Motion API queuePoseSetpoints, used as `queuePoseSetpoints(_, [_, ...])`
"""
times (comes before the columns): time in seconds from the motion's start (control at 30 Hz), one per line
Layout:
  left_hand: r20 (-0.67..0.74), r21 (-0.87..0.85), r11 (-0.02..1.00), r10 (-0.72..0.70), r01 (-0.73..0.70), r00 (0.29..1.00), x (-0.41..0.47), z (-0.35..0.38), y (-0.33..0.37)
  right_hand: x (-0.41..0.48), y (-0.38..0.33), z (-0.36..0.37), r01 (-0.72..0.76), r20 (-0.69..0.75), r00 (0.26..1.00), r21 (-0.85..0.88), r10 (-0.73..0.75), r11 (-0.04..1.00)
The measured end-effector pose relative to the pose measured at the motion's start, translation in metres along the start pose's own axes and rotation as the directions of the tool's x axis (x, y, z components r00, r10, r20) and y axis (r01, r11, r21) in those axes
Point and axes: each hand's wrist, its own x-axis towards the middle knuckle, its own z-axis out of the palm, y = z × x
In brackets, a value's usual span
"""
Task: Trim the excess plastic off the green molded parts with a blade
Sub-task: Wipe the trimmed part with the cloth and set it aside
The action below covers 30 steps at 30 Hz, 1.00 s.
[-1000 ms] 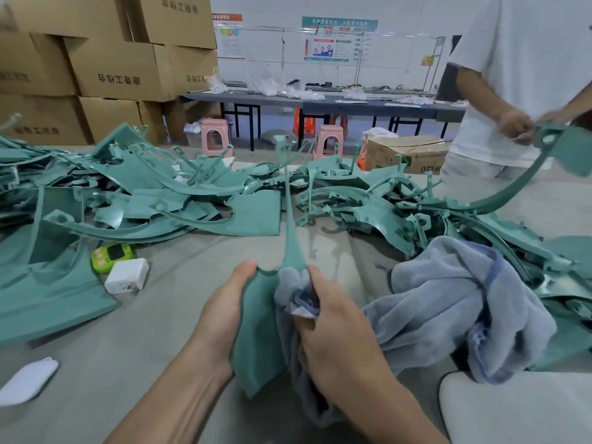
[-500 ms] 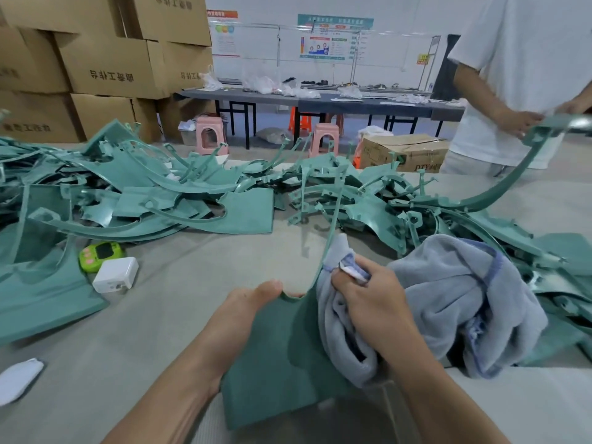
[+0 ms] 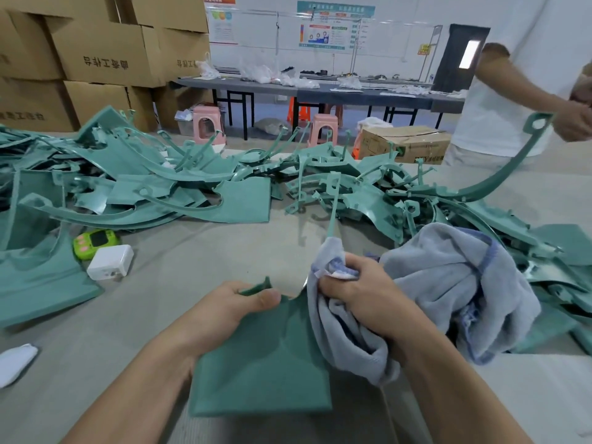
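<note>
My left hand [image 3: 224, 310] grips the top corner of a flat green molded part [image 3: 262, 363] that lies low in the middle of the view. My right hand [image 3: 362, 294] is curled round a fold of a grey-blue towel [image 3: 455, 283] and presses it against the part's right edge, where a thin green arm [image 3: 333, 206] rises away from me. No blade shows; the towel hides whatever lies inside my right fist. A large heap of similar green parts [image 3: 198, 190] covers the table behind.
A grey table surface [image 3: 198, 270] carries a white charger block [image 3: 110, 262], a small green device [image 3: 94, 240] and a white cloth item [image 3: 14, 360] at left. A person in a white shirt [image 3: 499, 116] at far right holds a long curved green part [image 3: 499, 169]. Cardboard boxes [image 3: 105, 56] stack at the back left.
The green part has swung from upright to lying flat toward me. My right hand with the towel has slid up along its right edge, and my left hand has shifted to the top corner.
</note>
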Motion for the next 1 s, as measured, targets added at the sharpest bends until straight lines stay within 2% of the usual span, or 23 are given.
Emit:
queuePoseSetpoints(0.07, [0.011, -0.019, 0.999, -0.029, 0.029, 1.0, -0.001, 0.001, 0.0, 0.001, 0.0, 0.002, -0.008, -0.025, 1.0, 0.061, 0.01, 0.998])
queuePoseSetpoints(0.13, [0.031, -0.042, 0.998, -0.053, 0.054, 0.998, -0.002, 0.001, 0.0, 0.003, 0.003, 0.004, 0.026, -0.147, 0.989, 0.095, -0.012, 0.995])
queuePoseSetpoints(0.23, [0.099, 0.002, 0.997, -0.072, 0.073, 0.992, -0.007, 0.002, 0.003, 0.006, 0.006, 0.003, 0.112, -0.332, 0.941, 0.108, -0.07, 0.988])
queuePoseSetpoints(0.33, [0.137, 0.03, 0.995, -0.102, 0.099, 0.985, -0.009, 0.004, 0.004, 0.008, 0.011, 0.001, 0.162, -0.441, 0.894, 0.169, -0.073, 0.972])
queuePoseSetpoints(0.4, [0.146, 0.068, 0.993, -0.11, 0.101, 0.983, -0.01, 0.004, 0.004, 0.009, 0.013, 0.0, 0.167, -0.497, 0.865, 0.143, -0.075, 0.976])
queuePoseSetpoints(0.47, [0.127, 0.057, 0.994, -0.101, 0.094, 0.987, -0.01, 0.005, 0.004, 0.007, 0.013, -0.002, 0.128, -0.431, 0.9, 0.121, -0.064, 0.984])
queuePoseSetpoints(0.53, [0.057, -0.003, 0.997, -0.078, 0.078, 0.995, -0.008, 0.004, 0.004, 0.003, 0.01, -0.002, 0.048, -0.19, 0.981, 0.061, -0.035, 0.997])
queuePoseSetpoints(0.57, [0.024, -0.013, 0.998, -0.065, 0.065, 0.998, -0.008, 0.004, 0.005, 0.0, 0.009, 0.0, 0.02, -0.074, 0.997, 0.019, -0.019, 1.0])
queuePoseSetpoints(0.63, [0.0, -0.001, 0.998, -0.055, 0.055, 0.998, -0.009, 0.003, 0.008, -0.002, 0.006, 0.003, 0.003, 0.003, 1.0, -0.028, -0.003, 1.0])
queuePoseSetpoints(0.73, [0.021, -0.056, 0.995, -0.081, 0.082, 0.996, -0.012, 0.005, 0.009, 0.0, 0.002, 0.004, -0.009, -0.053, 0.999, -0.037, 0.007, 0.999])
queuePoseSetpoints(0.83, [0.038, -0.059, 0.994, -0.093, 0.095, 0.995, -0.014, 0.005, 0.008, 0.005, 0.009, 0.007, 0.0, -0.264, 0.964, 0.066, 0.017, 0.998])
queuePoseSetpoints(0.9, [0.045, -0.047, 0.994, -0.096, 0.098, 0.994, -0.014, 0.004, 0.008, 0.005, 0.012, 0.012, 0.058, -0.386, 0.923, 0.141, 0.001, 0.988])
queuePoseSetpoints(0.97, [0.048, -0.045, 0.994, -0.095, 0.097, 0.994, -0.014, 0.007, 0.007, 0.005, 0.016, 0.013, 0.125, -0.44, 0.898, 0.201, -0.024, 0.972])
queuePoseSetpoints(1.0, [0.038, -0.05, 0.994, -0.091, 0.093, 0.995, -0.013, 0.009, 0.007, 0.006, 0.017, 0.012, 0.131, -0.421, 0.906, 0.201, -0.035, 0.971])
